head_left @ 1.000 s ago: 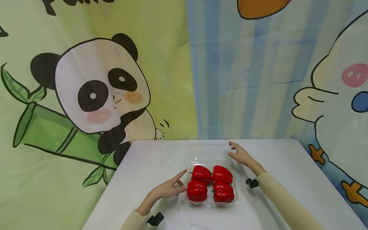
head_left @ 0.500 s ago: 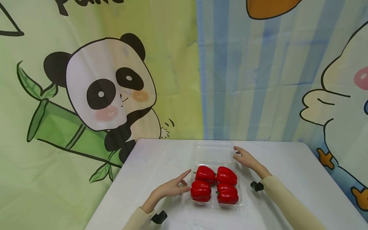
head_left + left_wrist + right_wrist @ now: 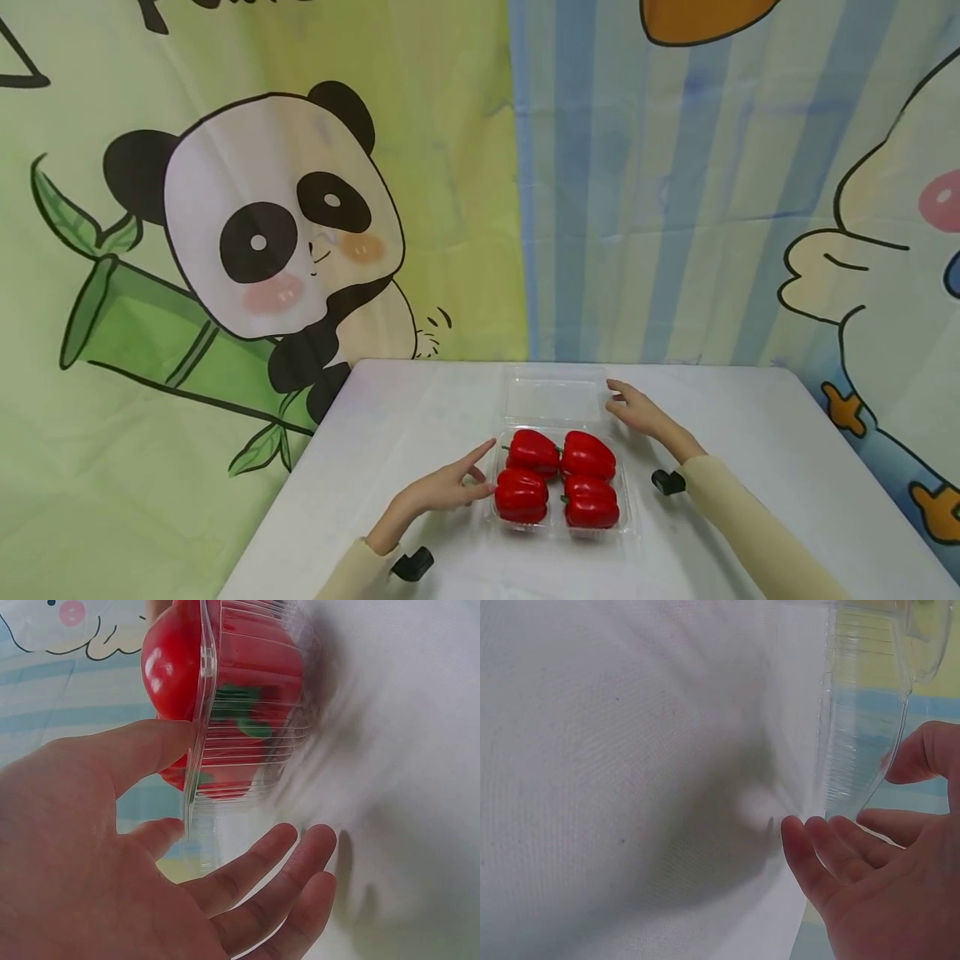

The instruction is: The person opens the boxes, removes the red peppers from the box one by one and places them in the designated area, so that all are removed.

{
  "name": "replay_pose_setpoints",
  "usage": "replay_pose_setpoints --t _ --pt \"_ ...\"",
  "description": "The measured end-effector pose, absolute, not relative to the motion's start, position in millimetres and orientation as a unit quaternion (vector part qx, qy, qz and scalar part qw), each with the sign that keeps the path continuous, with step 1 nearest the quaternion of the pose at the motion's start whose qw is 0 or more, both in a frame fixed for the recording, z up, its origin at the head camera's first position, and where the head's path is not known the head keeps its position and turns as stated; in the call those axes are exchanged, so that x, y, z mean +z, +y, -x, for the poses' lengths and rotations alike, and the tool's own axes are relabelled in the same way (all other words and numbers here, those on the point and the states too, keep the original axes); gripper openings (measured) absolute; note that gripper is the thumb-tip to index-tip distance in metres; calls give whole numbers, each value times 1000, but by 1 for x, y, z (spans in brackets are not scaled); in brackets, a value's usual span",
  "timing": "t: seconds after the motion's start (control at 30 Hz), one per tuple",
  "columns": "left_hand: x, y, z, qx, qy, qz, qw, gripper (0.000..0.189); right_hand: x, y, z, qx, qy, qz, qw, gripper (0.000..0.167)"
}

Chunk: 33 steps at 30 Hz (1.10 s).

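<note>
Touching with left hand (image 3: 442, 490), fingers loosely extended, the clear tray (image 3: 556, 510) containing four red peppers (image 3: 521, 497) on the tabletop (image 3: 360, 442) | touching the open lid (image 3: 553, 403) at its edge with right hand (image 3: 637, 412), fingers relaxed, released

Printed backdrop (image 3: 465, 208) fills the rear, faint creases across it. Left: yellow-green ground, cartoon panda (image 3: 255, 150) hugging green bamboo (image 3: 135, 317), black lettering (image 3: 155, 15) cut off above. Right: blue stripes (image 3: 570, 208), orange shape (image 3: 708, 18) at upper edge, pale cartoon figure (image 3: 892, 350) partly cropped. White tabletop (image 3: 727, 412), rounded far corners, near backdrop. Light even; shadows soft.
</note>
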State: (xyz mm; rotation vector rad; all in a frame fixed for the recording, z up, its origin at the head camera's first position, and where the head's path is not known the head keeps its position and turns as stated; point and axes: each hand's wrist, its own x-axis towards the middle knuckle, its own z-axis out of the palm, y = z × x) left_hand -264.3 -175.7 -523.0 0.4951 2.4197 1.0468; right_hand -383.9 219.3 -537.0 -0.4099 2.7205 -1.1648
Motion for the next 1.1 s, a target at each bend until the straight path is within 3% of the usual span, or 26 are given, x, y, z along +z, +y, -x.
replay_pose_setpoints --t 0.67,1.1 --pt "-521 -177 263 375 880 -181 229 80 -532 223 381 -368 913 154 85 63" --pt "-523 -176 266 383 875 -181 234 81 -523 230 372 -333 915 224 45 64"
